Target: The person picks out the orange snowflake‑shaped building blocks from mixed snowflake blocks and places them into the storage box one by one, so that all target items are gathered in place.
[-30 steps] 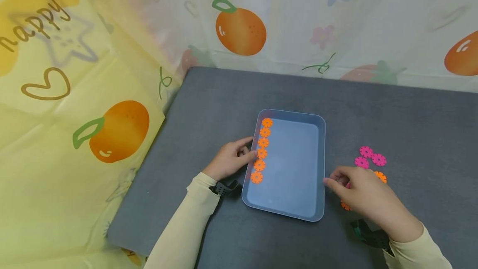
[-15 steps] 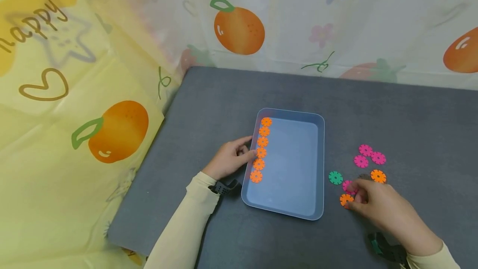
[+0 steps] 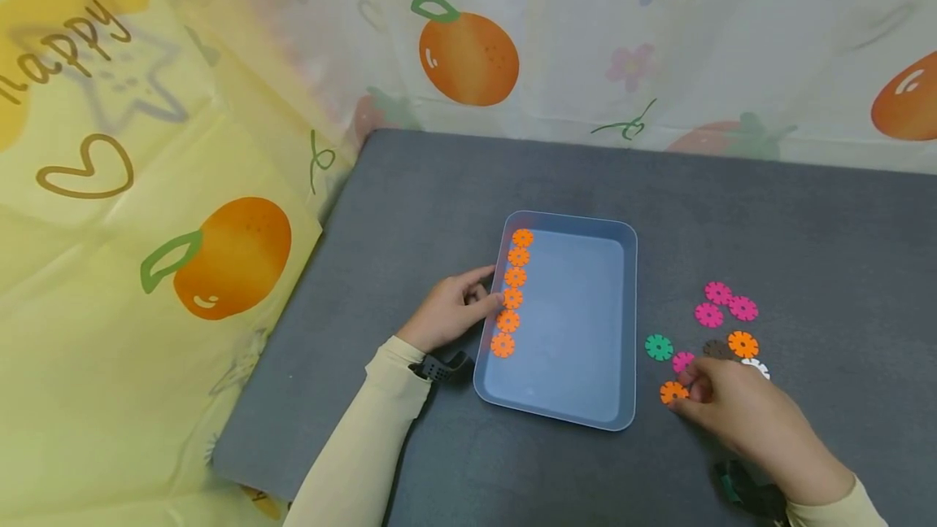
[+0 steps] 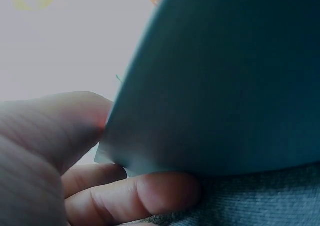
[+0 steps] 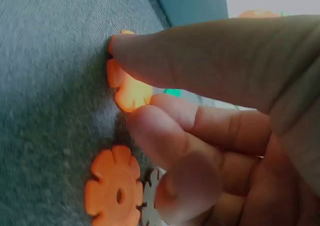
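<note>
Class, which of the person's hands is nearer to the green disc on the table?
Right. The right hand is just beside the green disc; the left hand rests across the tray, at its far side.

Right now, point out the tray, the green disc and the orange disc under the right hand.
tray [image 3: 578,423], head view, near rim.
green disc [image 3: 659,347], head view, its centre.
orange disc [image 5: 129,92], right wrist view, its exposed petals below the thumb.
</note>
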Motion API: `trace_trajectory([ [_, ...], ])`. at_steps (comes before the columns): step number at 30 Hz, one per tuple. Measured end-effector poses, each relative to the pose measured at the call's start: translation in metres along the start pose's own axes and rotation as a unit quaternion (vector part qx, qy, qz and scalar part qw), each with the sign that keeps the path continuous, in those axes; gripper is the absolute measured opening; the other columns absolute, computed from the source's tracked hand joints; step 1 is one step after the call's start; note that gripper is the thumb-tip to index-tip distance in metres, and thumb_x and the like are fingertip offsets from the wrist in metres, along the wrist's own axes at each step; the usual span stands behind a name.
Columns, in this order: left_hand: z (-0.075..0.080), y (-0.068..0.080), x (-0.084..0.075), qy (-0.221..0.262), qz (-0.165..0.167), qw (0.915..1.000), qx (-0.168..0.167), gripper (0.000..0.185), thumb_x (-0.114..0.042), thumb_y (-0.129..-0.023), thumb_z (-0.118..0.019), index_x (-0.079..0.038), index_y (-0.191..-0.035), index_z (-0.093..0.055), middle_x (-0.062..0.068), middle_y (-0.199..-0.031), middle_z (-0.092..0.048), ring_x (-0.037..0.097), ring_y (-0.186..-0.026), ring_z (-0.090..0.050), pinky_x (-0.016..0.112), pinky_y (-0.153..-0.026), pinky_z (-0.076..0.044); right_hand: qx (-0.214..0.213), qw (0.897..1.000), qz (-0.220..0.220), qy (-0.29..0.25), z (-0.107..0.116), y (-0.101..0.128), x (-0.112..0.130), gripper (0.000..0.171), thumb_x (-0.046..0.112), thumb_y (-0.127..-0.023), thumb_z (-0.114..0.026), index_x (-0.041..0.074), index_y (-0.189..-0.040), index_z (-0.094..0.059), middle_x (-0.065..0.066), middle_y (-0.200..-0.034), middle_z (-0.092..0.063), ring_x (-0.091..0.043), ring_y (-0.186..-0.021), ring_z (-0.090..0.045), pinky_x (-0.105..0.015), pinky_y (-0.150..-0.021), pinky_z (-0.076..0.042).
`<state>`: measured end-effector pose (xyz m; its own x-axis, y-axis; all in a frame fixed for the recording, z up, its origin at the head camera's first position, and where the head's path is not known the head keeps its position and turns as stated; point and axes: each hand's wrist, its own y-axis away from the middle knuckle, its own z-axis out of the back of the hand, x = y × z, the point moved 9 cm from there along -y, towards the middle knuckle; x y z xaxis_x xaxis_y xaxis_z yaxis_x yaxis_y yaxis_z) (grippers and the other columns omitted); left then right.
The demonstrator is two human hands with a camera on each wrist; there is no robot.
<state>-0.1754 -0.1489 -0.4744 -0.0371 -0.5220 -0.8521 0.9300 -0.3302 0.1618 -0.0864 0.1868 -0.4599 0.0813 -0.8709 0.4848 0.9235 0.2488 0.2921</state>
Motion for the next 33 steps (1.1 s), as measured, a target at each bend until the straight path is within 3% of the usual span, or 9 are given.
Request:
trace_trajectory([
  [4, 0.000, 0.000, 0.000, -0.002, -0.005, 1.0000, 0.002, 0.059, -0.033, -0.101, -0.071, -0.006, -0.151, -0.056, -0.002, -0.083, -0.069, 0.013, -0.069, -0.057, 0.026, -0.065, -0.043, 0.003, 1.000, -0.003, -0.002, -0.001, -0.002, 0.003, 0.031, 0.025, -0.082, -0.090, 0.017, -0.081, -0.060, 0.005, -0.072, -0.050, -0.012, -0.066, -0.047, -0.032, -0.059, -0.037],
  [10, -0.001, -0.001, 0.000, -0.003, -0.007, 0.9999, 0.008, 0.061, -0.035, -0.101, -0.071, -0.005, -0.152, -0.054, -0.002, -0.084, -0.069, 0.013, -0.070, -0.057, 0.026, -0.066, -0.043, -0.004, 1.000, 0.012, -0.008, 0.003, -0.003, 0.010, 0.018, 0.012, -0.086, -0.082, 0.016, -0.084, -0.065, 0.008, -0.073, -0.057, -0.009, -0.068, -0.051, -0.028, -0.060, -0.042],
  [17, 0.000, 0.000, 0.000, 0.000, -0.004, 1.0000, 0.005, 0.060, -0.033, -0.101, -0.071, -0.005, -0.151, -0.055, -0.002, -0.082, -0.067, 0.013, -0.068, -0.054, 0.026, -0.064, -0.042, -0.017, 0.999, 0.007, -0.032, 0.012, -0.004, 0.023, 0.013, 0.016, -0.090, -0.082, 0.016, -0.087, -0.070, 0.007, -0.074, -0.058, -0.011, -0.066, -0.051, -0.027, -0.058, -0.042],
  [21, -0.001, 0.000, 0.000, -0.002, -0.003, 1.0000, 0.005, 0.060, -0.033, -0.101, -0.070, -0.005, -0.151, -0.055, -0.002, -0.082, -0.066, 0.012, -0.067, -0.053, 0.026, -0.064, -0.041, -0.043, 0.998, -0.004, -0.046, 0.023, -0.002, 0.029, 0.011, 0.018, -0.092, -0.081, 0.014, -0.091, -0.071, 0.005, -0.076, -0.060, -0.012, -0.065, -0.051, -0.028, -0.057, -0.041],
  [27, 0.000, 0.000, -0.001, 0.000, -0.008, 1.0000, 0.005, 0.060, -0.032, -0.102, -0.070, -0.003, -0.152, -0.054, -0.001, -0.083, -0.068, 0.013, -0.069, -0.055, 0.026, -0.065, -0.042, -0.104, 0.992, 0.014, -0.066, 0.040, -0.002, 0.046, 0.009, 0.016, -0.093, -0.079, 0.013, -0.093, -0.071, 0.006, -0.068, -0.059, -0.008, -0.058, -0.047, -0.028, -0.056, -0.040],
  [33, 0.000, -0.001, 0.000, -0.005, -0.011, 0.9999, 0.004, 0.057, -0.030, -0.102, -0.070, -0.003, -0.151, -0.055, -0.002, -0.082, -0.067, 0.013, -0.067, -0.053, 0.026, -0.064, -0.041, -0.083, 0.993, 0.022, -0.078, 0.039, -0.013, 0.072, 0.012, 0.021, -0.093, -0.081, 0.014, -0.094, -0.071, 0.004, -0.062, -0.052, -0.011, -0.053, -0.045, -0.028, -0.052, -0.037],
])
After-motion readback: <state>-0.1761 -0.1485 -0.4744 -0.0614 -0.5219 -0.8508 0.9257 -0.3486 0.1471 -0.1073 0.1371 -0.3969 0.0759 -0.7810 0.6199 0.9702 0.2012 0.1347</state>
